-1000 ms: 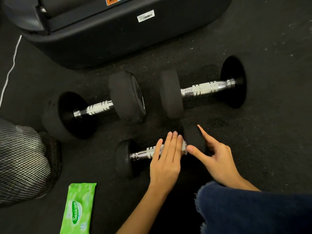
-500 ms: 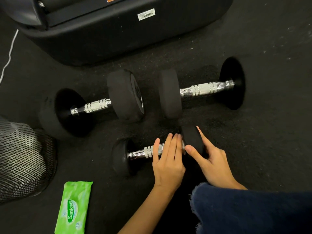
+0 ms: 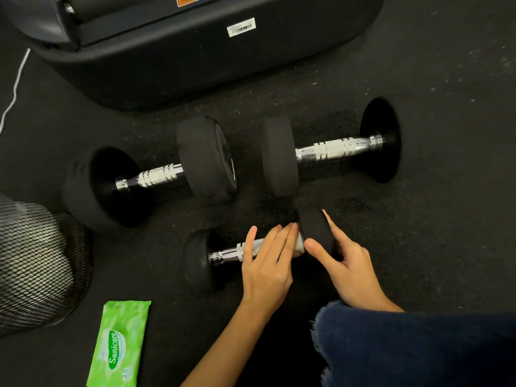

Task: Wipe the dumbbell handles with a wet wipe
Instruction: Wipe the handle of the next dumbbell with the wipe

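A small black dumbbell (image 3: pixel 201 261) with a chrome handle (image 3: pixel 237 251) lies on the floor nearest to me. My left hand (image 3: pixel 268 269) lies flat over the right part of that handle, pressing a white wet wipe (image 3: pixel 299 247) that shows only as a sliver between the fingers and the weight. My right hand (image 3: pixel 346 266) holds the right weight head (image 3: pixel 312 227), thumb in front and fingers behind. Two larger dumbbells lie beyond, one at the left (image 3: pixel 156 177) and one at the right (image 3: pixel 335 148).
A green wet-wipe packet (image 3: pixel 120 347) lies on the dark floor at lower left. A black mesh object (image 3: pixel 36 261) stands at the left edge. A big black machine base (image 3: pixel 195 51) fills the top, with a white cord (image 3: pixel 15 88) beside it. A dark blue knee (image 3: pixel 418 350) is at lower right.
My left hand has slid slightly left along the small dumbbell's handle with its fingers spread wider. My right hand has stayed on the weight head.
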